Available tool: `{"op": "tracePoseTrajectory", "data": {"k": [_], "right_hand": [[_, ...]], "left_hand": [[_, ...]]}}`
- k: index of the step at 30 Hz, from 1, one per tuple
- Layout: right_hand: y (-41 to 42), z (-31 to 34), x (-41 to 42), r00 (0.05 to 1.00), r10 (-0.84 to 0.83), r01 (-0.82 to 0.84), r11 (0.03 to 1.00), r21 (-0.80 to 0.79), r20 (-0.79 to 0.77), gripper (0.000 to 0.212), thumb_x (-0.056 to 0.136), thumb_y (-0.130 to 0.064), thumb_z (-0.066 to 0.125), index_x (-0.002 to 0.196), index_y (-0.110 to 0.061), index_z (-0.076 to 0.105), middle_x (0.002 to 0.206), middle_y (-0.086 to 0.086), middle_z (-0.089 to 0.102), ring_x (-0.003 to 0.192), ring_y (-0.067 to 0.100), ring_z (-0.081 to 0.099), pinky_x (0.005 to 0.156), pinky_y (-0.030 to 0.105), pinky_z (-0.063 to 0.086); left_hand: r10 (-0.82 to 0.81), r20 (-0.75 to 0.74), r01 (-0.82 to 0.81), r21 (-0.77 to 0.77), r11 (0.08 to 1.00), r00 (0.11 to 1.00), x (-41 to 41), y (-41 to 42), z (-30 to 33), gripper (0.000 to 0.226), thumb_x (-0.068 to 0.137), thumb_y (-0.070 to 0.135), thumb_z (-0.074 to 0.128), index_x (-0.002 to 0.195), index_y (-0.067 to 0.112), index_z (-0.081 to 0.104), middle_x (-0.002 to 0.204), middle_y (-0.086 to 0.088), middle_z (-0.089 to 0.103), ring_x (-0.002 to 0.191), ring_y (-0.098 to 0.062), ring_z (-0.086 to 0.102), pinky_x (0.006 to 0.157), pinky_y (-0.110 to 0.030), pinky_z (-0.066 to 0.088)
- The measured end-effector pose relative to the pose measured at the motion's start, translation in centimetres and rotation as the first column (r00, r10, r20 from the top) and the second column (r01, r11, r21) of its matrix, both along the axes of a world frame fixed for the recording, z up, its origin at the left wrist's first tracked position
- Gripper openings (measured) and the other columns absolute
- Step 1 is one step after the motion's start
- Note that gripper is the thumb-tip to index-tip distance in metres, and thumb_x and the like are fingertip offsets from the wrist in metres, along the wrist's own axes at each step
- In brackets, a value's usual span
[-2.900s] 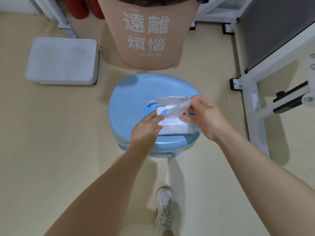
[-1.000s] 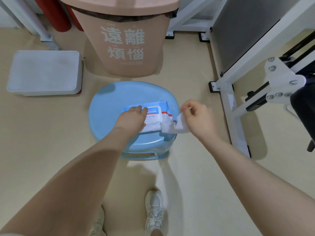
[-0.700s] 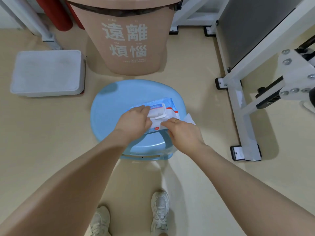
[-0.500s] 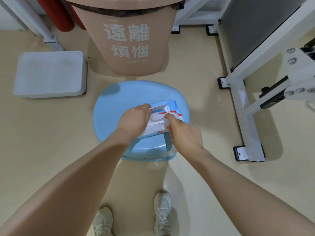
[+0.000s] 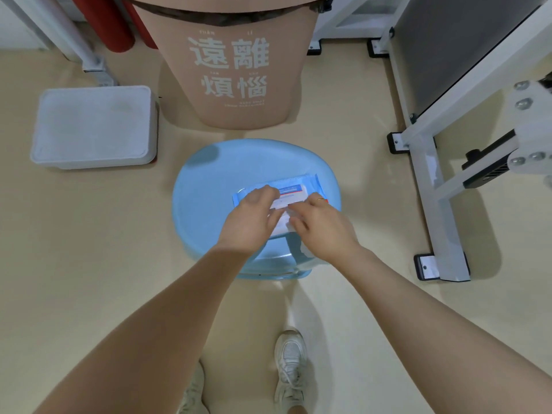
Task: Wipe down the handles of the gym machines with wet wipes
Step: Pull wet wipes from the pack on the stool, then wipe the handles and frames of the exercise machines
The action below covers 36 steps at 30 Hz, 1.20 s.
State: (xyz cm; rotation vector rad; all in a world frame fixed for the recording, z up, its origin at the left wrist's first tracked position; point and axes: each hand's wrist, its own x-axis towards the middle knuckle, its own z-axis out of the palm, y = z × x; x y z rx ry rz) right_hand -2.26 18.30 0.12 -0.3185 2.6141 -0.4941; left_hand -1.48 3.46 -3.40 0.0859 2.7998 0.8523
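Note:
A blue and white wet wipes pack (image 5: pixel 294 186) lies flat on a round blue stool (image 5: pixel 215 186). My left hand (image 5: pixel 251 216) grips the pack's left end, fingers on top of it. My right hand (image 5: pixel 322 225) presses its fingertips on the white lid from the right side. A pulled-out white wet wipe (image 5: pixel 305 251) is tucked under the right palm, and only a corner of it shows. The lid lies flat. No machine handle is in view.
A tan waste bin (image 5: pixel 233 70) with white characters stands behind the stool. A white lidded box (image 5: pixel 92 127) sits on the floor at left. A white gym machine frame (image 5: pixel 433 180) runs along the right. My shoes (image 5: pixel 291 369) are below.
My right hand drew a wipe out to the right, then came back onto the pack with the wipe in it. The lid, raised earlier, now lies flat. The left hand stayed on the pack.

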Motion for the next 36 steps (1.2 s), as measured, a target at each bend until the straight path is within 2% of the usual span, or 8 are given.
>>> {"op": "tracePoseTrajectory", "data": {"k": [8, 11, 14, 17, 21, 24, 29, 36], "right_hand": [[3.6, 7.1, -0.8, 0.846, -0.347, 0.475, 0.836, -0.275, 0.405, 0.017, 0.082, -0.001, 0.055, 0.09, -0.012, 0.065, 0.081, -0.002, 0.059, 0.076, 0.015, 0.055, 0.061, 0.021, 0.041], [3.6, 12.4, -0.5, 0.773, -0.218, 0.568, 0.658, -0.495, 0.596, 0.023, 0.084, 0.004, 0.059, 0.096, -0.016, 0.062, 0.077, -0.002, 0.063, 0.07, 0.013, 0.059, 0.06, 0.018, 0.047], [3.7, 18.7, -0.2, 0.796, -0.068, 0.521, 0.582, -0.624, 0.602, 0.025, 0.084, 0.009, 0.056, 0.094, -0.013, 0.062, 0.074, -0.006, 0.071, 0.067, 0.007, 0.066, 0.06, 0.016, 0.05], [4.3, 26.1, 0.2, 0.837, -0.143, 0.511, 0.552, -0.659, 0.529, 0.02, 0.084, 0.008, 0.058, 0.084, -0.012, 0.06, 0.065, -0.004, 0.067, 0.056, 0.006, 0.062, 0.055, 0.016, 0.049], [6.1, 35.0, 0.3, 0.804, -0.299, 0.593, 0.363, -0.718, 0.513, 0.008, 0.088, -0.007, 0.058, 0.094, -0.008, 0.064, 0.075, 0.001, 0.068, 0.07, 0.012, 0.062, 0.056, 0.017, 0.049], [6.7, 38.5, 2.0, 0.641, -0.206, 0.765, 0.094, -0.637, 0.74, 0.055, 0.089, -0.056, 0.043, 0.102, -0.007, 0.065, 0.096, 0.008, 0.07, 0.092, 0.021, 0.064, 0.078, 0.026, 0.053], [5.0, 39.5, 6.0, 0.643, 0.222, 0.733, 0.096, -0.673, 0.733, 0.075, 0.07, -0.068, 0.055, 0.113, -0.007, 0.065, 0.117, 0.014, 0.064, 0.109, 0.028, 0.061, 0.096, 0.039, 0.045], [4.3, 41.8, 4.6, 0.881, -0.049, 0.44, 0.454, -0.775, 0.471, 0.025, 0.09, -0.012, 0.057, 0.115, -0.014, 0.061, 0.102, 0.003, 0.07, 0.088, 0.016, 0.066, 0.069, 0.023, 0.052]], "left_hand": [[-0.162, 0.294, 0.279, -0.418, 0.865, 0.942, 1.0, 1.2, 2.3, 0.049, 0.095, 0.011, 0.037, 0.142, 0.019, 0.029, 0.157, -0.01, -0.011, 0.144, -0.029, -0.004, 0.115, -0.039, 0.012], [0.021, 0.389, -0.062, 0.093, 0.994, 0.921, 0.5, 1.8, 9.4, 0.044, 0.102, 0.029, 0.029, 0.145, 0.019, 0.029, 0.157, -0.008, 0.01, 0.144, -0.023, 0.012, 0.114, -0.031, 0.016], [-0.108, 0.461, -0.267, 0.672, 0.69, 0.881, 1.4, 2.4, 18.4, 0.048, 0.098, 0.049, 0.019, 0.116, 0.027, 0.058, 0.119, 0.009, 0.06, 0.113, -0.002, 0.052, 0.09, -0.014, 0.038], [-0.19, 0.329, -0.118, 0.724, 0.68, 0.925, 2.5, 1.5, 26.3, 0.036, 0.081, 0.056, 0.049, 0.082, 0.025, 0.066, 0.082, 0.009, 0.065, 0.08, -0.006, 0.058, 0.079, -0.021, 0.044], [-0.182, 0.224, -0.047, 0.741, 0.67, 0.957, 3.7, 0.8, 35.4, 0.007, 0.088, 0.007, 0.06, 0.081, 0.004, 0.059, 0.072, 0.003, 0.064, 0.067, -0.005, 0.058, 0.065, -0.013, 0.046], [-0.143, 0.161, -0.053, 0.821, 0.568, 0.977, 4.4, 1.7, 41.3, 0.012, 0.093, 0.011, 0.053, 0.099, 0.006, 0.061, 0.083, -0.002, 0.066, 0.075, -0.012, 0.061, 0.071, -0.021, 0.051], [-0.019, 0.174, -0.14, 0.847, 0.512, 0.985, 4.3, 3.0, 46.9, 0.021, 0.099, 0.022, 0.043, 0.081, 0.014, 0.051, 0.068, 0.004, 0.059, 0.058, -0.01, 0.056, 0.053, -0.022, 0.044], [-0.026, 0.222, -0.139, 0.693, 0.707, 0.975, 4.4, 2.0, 49.0, 0.012, 0.093, 0.022, 0.055, 0.086, 0.013, 0.059, 0.074, -0.005, 0.056, 0.064, -0.016, 0.054, 0.056, -0.023, 0.045]]}}
